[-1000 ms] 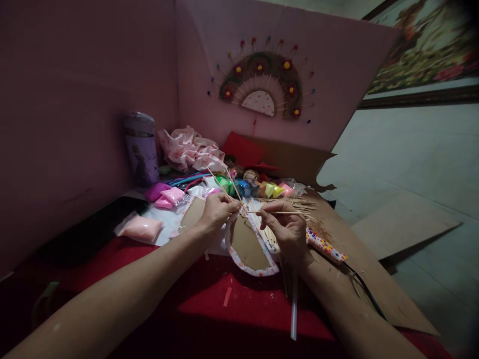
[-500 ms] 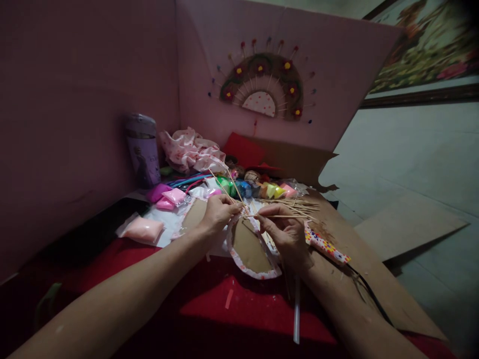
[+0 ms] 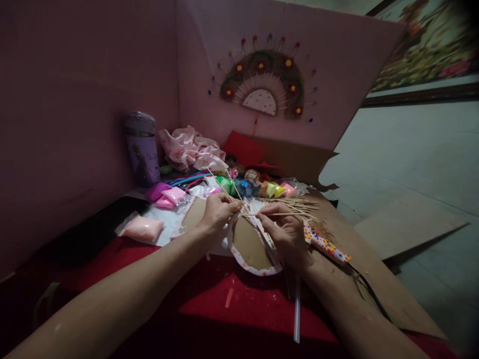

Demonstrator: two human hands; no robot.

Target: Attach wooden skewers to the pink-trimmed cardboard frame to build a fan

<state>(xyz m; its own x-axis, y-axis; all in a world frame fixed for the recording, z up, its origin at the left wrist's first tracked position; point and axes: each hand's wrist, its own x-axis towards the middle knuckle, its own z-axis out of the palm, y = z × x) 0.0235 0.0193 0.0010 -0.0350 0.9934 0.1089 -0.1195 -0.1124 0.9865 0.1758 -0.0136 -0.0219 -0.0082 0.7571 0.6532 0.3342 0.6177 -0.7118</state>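
Note:
My left hand (image 3: pixel 220 213) is closed in a pinch at the top of a cardboard half-circle (image 3: pixel 250 244) edged with white, red-dotted cloth. Thin wooden sticks (image 3: pixel 235 185) fan out from beside its fingertips. My right hand (image 3: pixel 285 230) pinches another thin wooden stick (image 3: pixel 286 214), which lies nearly level and points left toward the other hand. The half-circle stands tilted between both hands, above the red cloth. What exactly lies under the left fingertips is too small to make out.
Clay packets (image 3: pixel 144 228) and a purple tumbler (image 3: pixel 144 149) stand on the left. Loose sticks (image 3: pixel 295 204), a glue gun wrapped in flowered cloth (image 3: pixel 327 244) and a glue stick (image 3: pixel 297 309) are near my right hand. A decorated fan (image 3: pixel 262 80) hangs on the pink board behind.
Both hands keep their grip and have barely moved. The cardboard half-circle has shifted very slightly, and the stick in my right hand sits slightly higher.

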